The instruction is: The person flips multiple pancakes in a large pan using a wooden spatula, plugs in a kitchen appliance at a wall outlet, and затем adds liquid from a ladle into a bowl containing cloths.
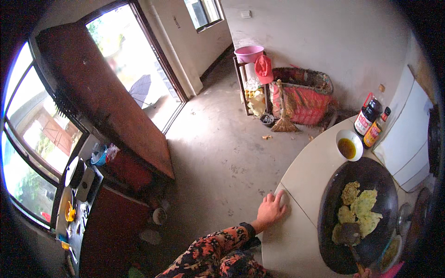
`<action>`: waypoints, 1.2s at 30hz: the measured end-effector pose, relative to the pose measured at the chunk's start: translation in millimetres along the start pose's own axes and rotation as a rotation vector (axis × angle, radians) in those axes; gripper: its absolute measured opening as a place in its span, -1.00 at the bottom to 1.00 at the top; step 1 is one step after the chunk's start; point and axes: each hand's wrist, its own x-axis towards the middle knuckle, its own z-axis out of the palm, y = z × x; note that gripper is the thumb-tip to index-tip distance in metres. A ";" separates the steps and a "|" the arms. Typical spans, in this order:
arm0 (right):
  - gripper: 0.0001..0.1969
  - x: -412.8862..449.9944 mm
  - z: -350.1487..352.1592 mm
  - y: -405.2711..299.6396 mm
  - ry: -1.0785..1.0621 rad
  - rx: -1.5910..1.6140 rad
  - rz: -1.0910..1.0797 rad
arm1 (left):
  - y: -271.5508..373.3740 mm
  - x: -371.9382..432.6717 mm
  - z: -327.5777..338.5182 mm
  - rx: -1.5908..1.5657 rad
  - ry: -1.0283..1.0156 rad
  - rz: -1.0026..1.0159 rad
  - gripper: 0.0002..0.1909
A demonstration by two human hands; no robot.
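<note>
My left hand (272, 210) rests on the rim of the tiled stove counter (295, 222), its fingers slightly apart and holding nothing. At the bottom right edge, my right hand (363, 273) is partly cut off, around the handle of a spatula (350, 233). The spatula's dark blade lies over the lower pieces of fried egg pancake (369, 205) in a large black wok (333, 194). Beyond the wok stands a white bowl (358, 140) with brownish oily liquid in it.
A dark sauce bottle (365, 116) and a smaller bottle (376, 128) stand by the wall. Right of the wok is a dish (390, 253) with contents I cannot identify. Across the floor are a straw broom (284, 123), a red woven sack (302, 104) and a wooden door (104, 93) standing ajar.
</note>
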 end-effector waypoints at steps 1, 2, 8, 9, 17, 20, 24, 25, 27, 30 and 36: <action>-0.68 1.7 1.1 -0.4 -0.004 -0.014 -0.003 | 0.1 -0.2 0.0 0.000 0.006 0.004 -0.41; -0.68 4.4 1.4 -0.2 -0.007 -0.030 -0.005 | 0.5 0.1 -0.3 0.007 -0.002 0.004 -0.41; -0.67 16.6 8.2 0.5 -0.055 -0.209 -0.132 | 3.5 2.0 -7.1 0.006 -0.127 -0.089 -0.41; -0.67 20.9 12.4 0.3 -0.111 -0.363 -0.334 | 3.9 2.1 -5.9 0.015 -0.100 -0.068 -0.40; -0.68 42.3 -17.1 42.1 0.048 0.170 0.270 | 14.4 7.6 -4.3 0.000 -0.132 -0.047 -0.39; -0.67 29.2 23.3 16.4 0.091 -0.036 0.105 | 2.1 6.9 -4.0 0.035 -0.058 -0.014 -0.39; -0.67 25.0 21.8 6.7 0.061 -0.049 0.097 | 6.7 5.8 -9.6 0.032 -0.091 -0.048 -0.41; -0.67 25.5 23.3 5.2 0.065 -0.043 0.088 | 8.8 5.3 -10.4 0.034 -0.103 -0.064 -0.41; -0.67 19.3 18.5 5.0 0.061 -0.039 0.086 | 12.5 3.6 -13.3 0.012 -0.092 -0.052 -0.41; -0.67 13.0 14.1 3.4 0.052 -0.022 0.071 | 14.3 -0.2 -18.5 -0.011 -0.070 -0.033 -0.42; -0.67 -2.4 5.3 0.9 0.022 0.011 0.041 | 5.1 -1.4 -13.2 -0.005 -0.109 -0.088 -0.39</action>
